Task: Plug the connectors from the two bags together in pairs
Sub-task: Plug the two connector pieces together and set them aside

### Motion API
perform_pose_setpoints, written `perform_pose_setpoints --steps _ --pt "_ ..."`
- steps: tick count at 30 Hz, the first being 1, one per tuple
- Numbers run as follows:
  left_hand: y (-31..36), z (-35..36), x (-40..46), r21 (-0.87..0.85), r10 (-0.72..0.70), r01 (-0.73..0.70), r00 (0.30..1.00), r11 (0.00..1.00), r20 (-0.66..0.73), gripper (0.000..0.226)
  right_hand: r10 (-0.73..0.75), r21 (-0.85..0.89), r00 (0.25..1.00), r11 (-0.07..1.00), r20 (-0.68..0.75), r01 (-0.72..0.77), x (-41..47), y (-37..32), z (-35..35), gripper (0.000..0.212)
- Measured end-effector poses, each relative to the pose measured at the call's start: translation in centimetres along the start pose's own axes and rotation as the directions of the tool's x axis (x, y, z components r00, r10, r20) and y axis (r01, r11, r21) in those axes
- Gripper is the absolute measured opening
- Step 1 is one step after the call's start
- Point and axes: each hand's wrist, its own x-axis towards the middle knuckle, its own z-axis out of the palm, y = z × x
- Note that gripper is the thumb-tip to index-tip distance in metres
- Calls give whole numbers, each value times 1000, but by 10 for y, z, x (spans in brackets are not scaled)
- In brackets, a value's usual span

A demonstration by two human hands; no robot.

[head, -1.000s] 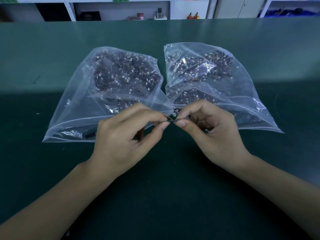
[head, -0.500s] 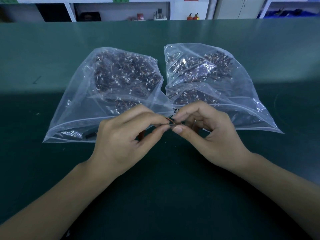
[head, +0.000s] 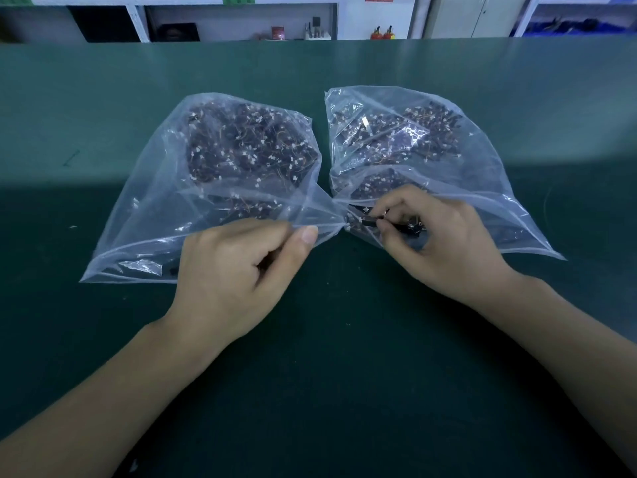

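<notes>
Hands parted since a moment ago: left hand [head: 238,270] pinches left bag [head: 165,201] mouth; right hand [head: 444,243] holds a dark connector [head: 367,222] at right bag [head: 482,188]. Pair likely joined, being stowed.

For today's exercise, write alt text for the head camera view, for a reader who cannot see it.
A person's right hand pinches a small black connector at the mouth of the right clear bag, while the left hand grips the edge of the left clear bag. Both bags lie side by side on a dark green table, full of small wired connectors.
</notes>
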Motion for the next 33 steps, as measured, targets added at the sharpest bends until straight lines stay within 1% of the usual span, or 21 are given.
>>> perform_pose_setpoints --steps 2,4,6,8,11,14,16,19,21,24,27,30,33 --pt "1 -1 2 41 -4 5 1000 999 -18 61 18 -3 1000 1000 -20 -18 1 0 1 22" --pt "1 -4 6 98 22 -18 999 995 -41 57 35 2 999 999 -41 -35 2 -1 2 23" --pt "-1 -6 7 173 38 -30 998 984 -44 52 53 -34 997 998 -49 -55 2 -1 1 24" --pt "-5 -6 6 233 18 -10 999 972 -29 49 46 -94 998 994 -40 -49 2 1 -1 21" --pt "-10 -6 3 318 -39 30 999 948 24 45 18 -165 1000 986 -20 -21 2 3 -4 11" --pt "-14 -5 5 331 -38 8 996 944 86 36 66 -214 998 975 3 -63 2 3 -5 12" --pt "-19 -3 3 351 -36 -21 987 936 154 27 102 -237 995 967 19 -94 2 5 -6 13" --pt "-23 0 2 413 -117 4 962 911 249 28 152 -260 988 956 37 -138 3 7 -7 15" --pt "-24 -1 2 418 -140 17 954 908 265 27 173 -280 984 948 47 -153 3 8 -6 15" --pt "-25 -4 3 404 -131 17 958 915 256 25 170 -302 983 943 69 -142 2 9 -5 16" --pt "-28 -3 1 359 -145 46 956 932 256 32 134 -294 990 949 49 -114 4 6 -6 18" --pt "-33 -1 2 327 -129 40 958 944 256 44 71 -237 997 969 12 -66 5 -4 -5 18" --pt "-37 -1 4 326 -106 22 964 945 244 48 73 -152 997 986 23 -69 2 -15 -3 17"
